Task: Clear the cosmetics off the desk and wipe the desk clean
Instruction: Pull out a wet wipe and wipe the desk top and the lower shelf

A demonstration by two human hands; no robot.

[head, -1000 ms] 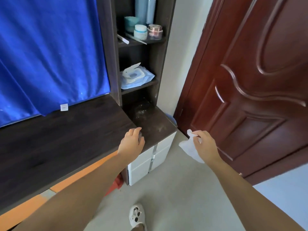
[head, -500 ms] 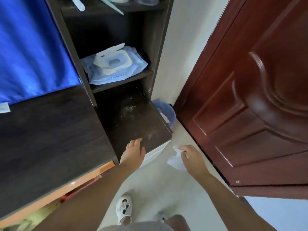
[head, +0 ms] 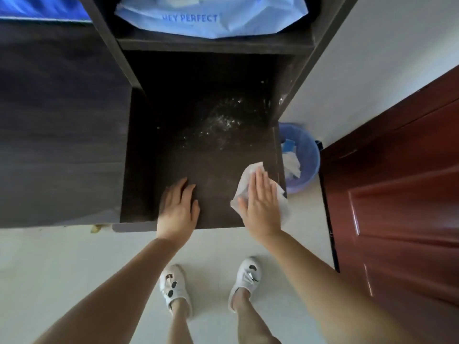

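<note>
My right hand [head: 260,207] lies flat, fingers together, pressing a white wet wipe [head: 248,180] onto the near right part of the low dark cabinet top [head: 211,155]. White dusty specks [head: 221,120] are spread over the back half of that surface. My left hand [head: 177,207] rests palm down on the front edge of the same top, holding nothing. The higher dark desk surface [head: 62,120] extends to the left. No cosmetics are visible on either surface.
A light blue wet-wipe pack [head: 211,18] lies on the shelf above the cabinet top. A blue waste bin [head: 304,157] with white tissues stands on the floor between the cabinet and the red-brown door [head: 397,194]. My feet in white slippers stand on the pale floor.
My head has come closer and tipped down over the cabinet. My right hand brought the wipe from beside the cabinet onto its top and flattened on it. The left hand stayed at the front edge.
</note>
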